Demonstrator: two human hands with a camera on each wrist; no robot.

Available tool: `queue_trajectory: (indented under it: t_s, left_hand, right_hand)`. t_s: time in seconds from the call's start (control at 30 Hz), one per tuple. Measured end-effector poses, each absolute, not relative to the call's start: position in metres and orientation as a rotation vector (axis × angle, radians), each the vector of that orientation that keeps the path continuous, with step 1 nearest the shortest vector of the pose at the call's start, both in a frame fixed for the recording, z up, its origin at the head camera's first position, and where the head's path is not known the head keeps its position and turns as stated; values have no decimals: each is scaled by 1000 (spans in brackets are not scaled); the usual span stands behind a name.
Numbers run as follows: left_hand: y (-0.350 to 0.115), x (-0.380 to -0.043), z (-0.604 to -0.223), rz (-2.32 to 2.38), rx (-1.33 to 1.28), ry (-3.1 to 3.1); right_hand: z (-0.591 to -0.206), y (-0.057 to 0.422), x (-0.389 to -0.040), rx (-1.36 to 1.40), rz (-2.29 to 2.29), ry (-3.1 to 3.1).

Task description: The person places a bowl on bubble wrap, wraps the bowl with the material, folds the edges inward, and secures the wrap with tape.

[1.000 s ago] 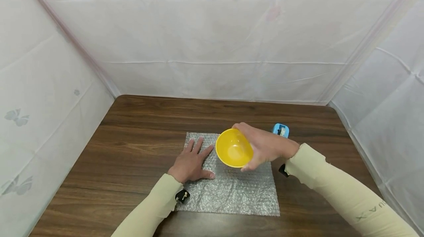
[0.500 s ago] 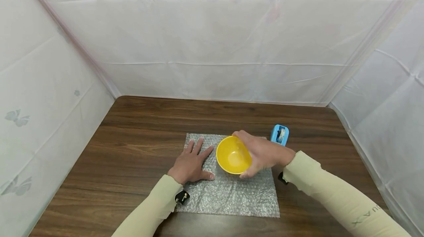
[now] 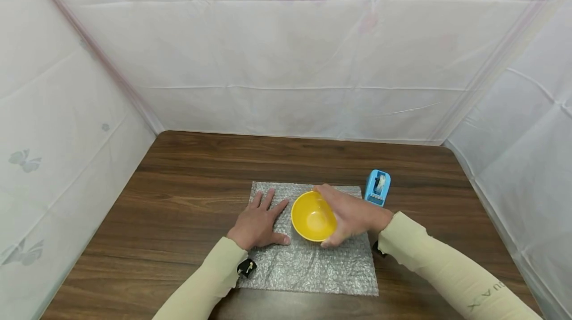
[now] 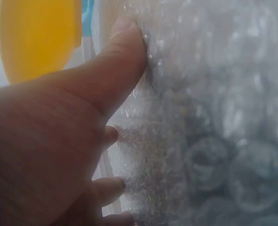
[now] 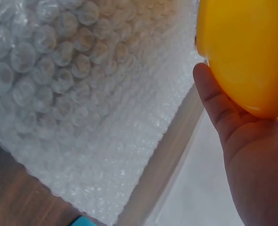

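Observation:
In the head view a yellow bowl [image 3: 313, 216] is held close over a sheet of bubble wrap [image 3: 313, 270], its opening facing up. My right hand [image 3: 350, 215] grips the bowl from its right side, thumb at the near rim and fingers at the far rim. The right wrist view shows the outside of the bowl [image 5: 247, 56] above the bubble wrap [image 5: 82, 94]. Spread flat on the left part of the sheet is my left hand [image 3: 256, 223], fingers straight. From the left wrist, its thumb [image 4: 120, 61] lies on the bubble wrap, with the bowl [image 4: 40, 37] beyond.
A blue tape dispenser [image 3: 377, 188] stands on the brown wooden table [image 3: 178, 200], just past the right edge of the bubble wrap. White sheeting [image 3: 286, 61] surrounds the table at the back and both sides.
My right hand has brought the bowl down and nearer over the bubble wrap, uncovering more of the tape dispenser. The left hand has stayed in place on the sheet.

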State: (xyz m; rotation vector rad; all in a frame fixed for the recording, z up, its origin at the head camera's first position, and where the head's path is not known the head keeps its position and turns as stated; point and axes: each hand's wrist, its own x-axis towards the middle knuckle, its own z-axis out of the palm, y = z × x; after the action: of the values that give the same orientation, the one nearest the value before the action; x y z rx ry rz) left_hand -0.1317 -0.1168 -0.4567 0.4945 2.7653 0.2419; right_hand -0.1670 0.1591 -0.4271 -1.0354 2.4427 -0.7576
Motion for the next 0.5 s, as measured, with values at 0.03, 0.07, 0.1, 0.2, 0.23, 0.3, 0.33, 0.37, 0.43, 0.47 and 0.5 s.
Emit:
queue_trajectory:
  t_s: [0.03, 0.07, 0.1, 0.2, 0.23, 0.3, 0.33, 0.37, 0.43, 0.47, 0.5]
  left_hand:
    - [-117, -132, -457, 241, 495, 2766]
    - [-117, -132, -456, 242, 495, 2766]
    - [-117, -132, -456, 243, 495, 2767]
    - [-117, -131, -456, 247, 495, 2766]
    - [-117, -131, -456, 251, 495, 2766]
    - [-117, -131, -456, 256, 495, 2769]
    - [-117, -131, -456, 258, 496, 2769]
    - [-117, -131, -456, 259, 496, 2769]
    - [-117, -132, -456, 259, 495, 2769]
    - [-117, -132, -456, 257, 495, 2769]
    - [-116, -132, -456, 255, 496, 2769]
  right_hand:
    - [-428, 159, -167, -1041, -761, 2441]
    - [-429, 159, -167, -1042, -764, 2442]
    - [-430, 159, -167, -1044, -763, 2444]
    - [-433, 159, -166, -1044, -772, 2442]
    - [-435, 158, -166, -1044, -772, 2443]
    - [-437, 158, -165, -1037, -770, 2440]
    - [-438, 158, -165, -1034, -772, 2438]
    - [-439, 157, -165, -1034, -770, 2437]
    - [-439, 157, -164, -1029, -753, 2439]
    - [-440, 156, -164, -1025, -745, 2440]
    - [-440, 156, -164, -1016, -740, 2439]
